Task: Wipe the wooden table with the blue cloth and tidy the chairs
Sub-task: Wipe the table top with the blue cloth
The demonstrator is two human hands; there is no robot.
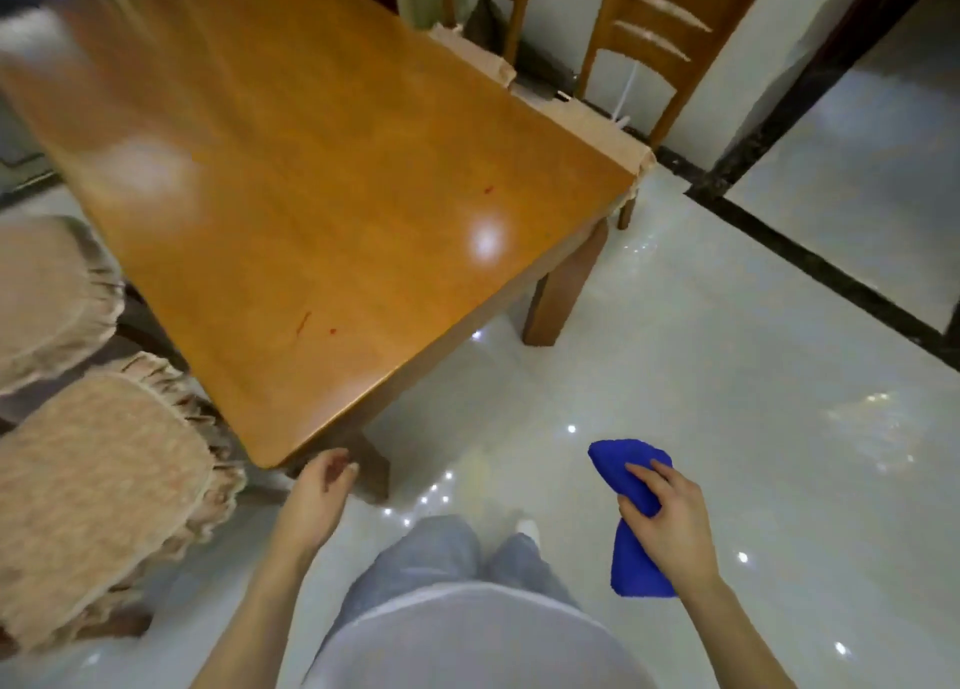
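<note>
Down by the person's legs, the right hand (670, 522) is gripping the bunched blue cloth (640, 569) around its middle, fingers curled over it. It is holding the cloth out above the tiled floor (727, 355), well apart from the table. The left hand (317, 491) is hanging just beside the near corner of the wooden table (322, 194), fingers loosely curled and holding nothing; whether it is touching the edge I cannot tell.

Wiping is looking not yet begun, since the cloth is off the surface and small red marks (304, 322) are showing on the near part of the top. The next move is likely calling for lifting the cloth leftward over the near edge and laying it flat by those marks.

Open floor is running along that edge and off to the right, giving walking room. Two cushioned chairs (93, 485) are crowding the table's left side. Farther off, two wooden chairs (660, 28) are standing along the far right edge, seats close against it.
</note>
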